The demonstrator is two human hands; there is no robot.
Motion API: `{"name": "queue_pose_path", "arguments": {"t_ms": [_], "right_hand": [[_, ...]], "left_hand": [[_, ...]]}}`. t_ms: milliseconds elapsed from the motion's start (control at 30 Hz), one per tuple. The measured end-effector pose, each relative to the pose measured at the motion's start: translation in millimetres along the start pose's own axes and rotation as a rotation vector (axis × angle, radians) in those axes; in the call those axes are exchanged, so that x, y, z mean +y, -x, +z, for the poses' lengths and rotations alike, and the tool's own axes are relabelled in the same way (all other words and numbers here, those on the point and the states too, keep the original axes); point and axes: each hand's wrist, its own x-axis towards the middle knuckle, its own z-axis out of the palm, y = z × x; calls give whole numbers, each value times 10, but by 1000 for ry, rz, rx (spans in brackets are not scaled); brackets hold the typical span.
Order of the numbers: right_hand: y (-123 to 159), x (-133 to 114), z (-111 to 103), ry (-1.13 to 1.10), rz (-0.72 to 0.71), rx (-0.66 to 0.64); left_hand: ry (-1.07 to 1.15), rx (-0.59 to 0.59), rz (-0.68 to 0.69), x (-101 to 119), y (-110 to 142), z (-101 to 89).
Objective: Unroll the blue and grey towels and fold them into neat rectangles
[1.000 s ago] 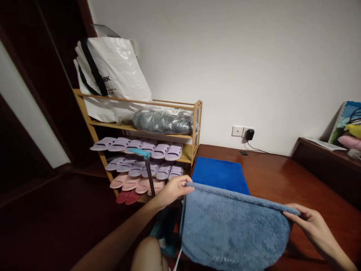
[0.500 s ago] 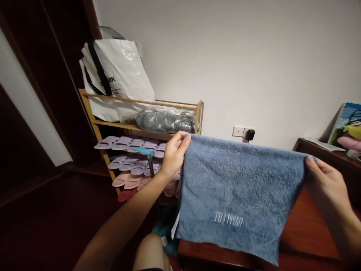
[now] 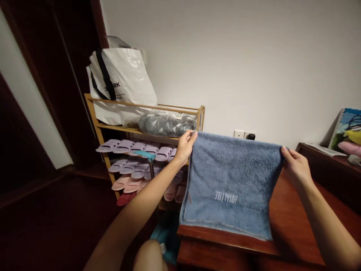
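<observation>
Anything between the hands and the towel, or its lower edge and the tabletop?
Nothing visible: left hand and right hand grip the towel, and nothing shows between its lower edge and the tabletop. The area behind the towel is hidden.

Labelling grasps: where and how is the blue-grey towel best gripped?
Likely the two upper corners of the blue-grey towel, pinched from its left and right sides, as the left hand and right hand do. It is soft and hangs from a nearly straight top edge, so wide-set pinches should keep it spread; its lower edge sits close to the wooden table.
</observation>
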Motion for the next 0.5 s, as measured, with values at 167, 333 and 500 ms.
{"name": "queue_pose_path", "arguments": {"t_ms": [167, 333, 500], "right_hand": [[-119, 50, 1, 47, -17, 3], [-407, 434, 44, 66, 33, -78], [-622, 929, 117, 121, 90, -162]], "left_hand": [[-37, -5, 23, -99, -129, -10], [-157, -13, -37, -298, -260, -40], [-292, -60, -178, -642, -353, -163]]}}
